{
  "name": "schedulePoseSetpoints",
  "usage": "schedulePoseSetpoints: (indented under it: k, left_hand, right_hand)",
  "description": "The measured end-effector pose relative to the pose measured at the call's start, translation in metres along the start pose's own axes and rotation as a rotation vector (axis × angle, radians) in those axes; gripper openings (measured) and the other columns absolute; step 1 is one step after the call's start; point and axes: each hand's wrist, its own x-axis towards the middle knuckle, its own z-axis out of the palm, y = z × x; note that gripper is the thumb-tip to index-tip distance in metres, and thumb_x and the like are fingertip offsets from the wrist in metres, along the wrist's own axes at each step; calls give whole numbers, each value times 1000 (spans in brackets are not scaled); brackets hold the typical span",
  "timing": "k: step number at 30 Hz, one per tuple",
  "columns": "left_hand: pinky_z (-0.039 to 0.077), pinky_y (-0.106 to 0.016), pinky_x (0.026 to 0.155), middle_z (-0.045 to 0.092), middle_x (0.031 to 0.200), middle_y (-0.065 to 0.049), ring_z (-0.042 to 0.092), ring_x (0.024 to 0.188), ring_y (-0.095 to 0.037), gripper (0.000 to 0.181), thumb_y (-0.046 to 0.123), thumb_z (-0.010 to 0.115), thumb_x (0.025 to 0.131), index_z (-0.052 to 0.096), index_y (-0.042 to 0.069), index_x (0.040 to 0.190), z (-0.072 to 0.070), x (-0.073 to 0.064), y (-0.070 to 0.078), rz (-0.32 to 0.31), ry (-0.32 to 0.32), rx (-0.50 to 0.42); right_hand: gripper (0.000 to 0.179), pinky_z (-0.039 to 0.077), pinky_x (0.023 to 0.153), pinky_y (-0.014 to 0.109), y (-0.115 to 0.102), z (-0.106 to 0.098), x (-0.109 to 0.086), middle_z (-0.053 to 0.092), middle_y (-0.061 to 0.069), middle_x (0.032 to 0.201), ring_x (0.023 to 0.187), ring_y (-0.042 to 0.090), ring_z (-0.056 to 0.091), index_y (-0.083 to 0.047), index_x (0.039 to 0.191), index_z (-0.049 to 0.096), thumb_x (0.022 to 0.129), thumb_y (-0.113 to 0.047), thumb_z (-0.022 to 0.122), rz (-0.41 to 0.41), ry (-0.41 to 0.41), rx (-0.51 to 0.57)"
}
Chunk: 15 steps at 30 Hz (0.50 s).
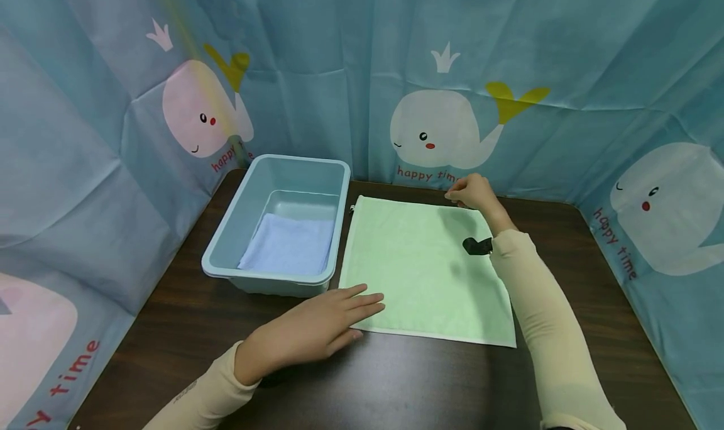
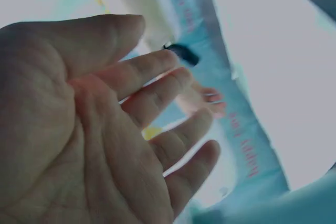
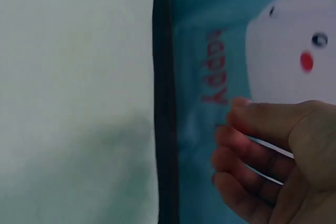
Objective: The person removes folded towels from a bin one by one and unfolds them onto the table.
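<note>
1. Fingers (image 3: 236, 165) of the right hand (image 1: 477, 192) curl loosely, holding nothing, just beyond the far edge of a pale-green, white-bordered, roughly square cloth (image 1: 407, 266), flat on the dark wooden bench (image 1: 407, 386).
2. Left hand (image 1: 317, 326), fingers spread and released, hides its near-left corner.
3. Whether it touches is unclear.

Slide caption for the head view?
Left hand at one corner of a green cloth, right hand by its far edge, blue bin alongside.
</note>
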Motion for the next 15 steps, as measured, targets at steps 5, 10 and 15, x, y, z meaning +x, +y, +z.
schedulePoseSetpoints:
  k: [5,10,15]
  left_hand:
    - [39,-47,116,34,162,6,32,151,-25,56,32,52,103,34,22,155,-21,-20,-5,-57,178,-27]
    - [33,-54,118,34,162,1,28,152,-31,61,31,57,100,33,21,156,-31,-38,-25,-211,302,-9]
    - [24,-62,118,27,165,-5,17,154,-37,66,33,56,100,27,20,158,-31,-57,-52,-398,317,-14]
  right_hand:
    - [24,58,71,32,-33,11,2,74,19,104,79,24,69,-5,107,75,93,-24,70,-105,-53,40]
    - [21,58,72,33,-65,24,1,75,15,100,83,28,70,-9,106,76,92,-25,71,-222,-77,50]
    - [26,59,80,39,-107,37,-4,74,15,108,87,24,70,-10,114,74,93,-24,70,-366,-120,85]
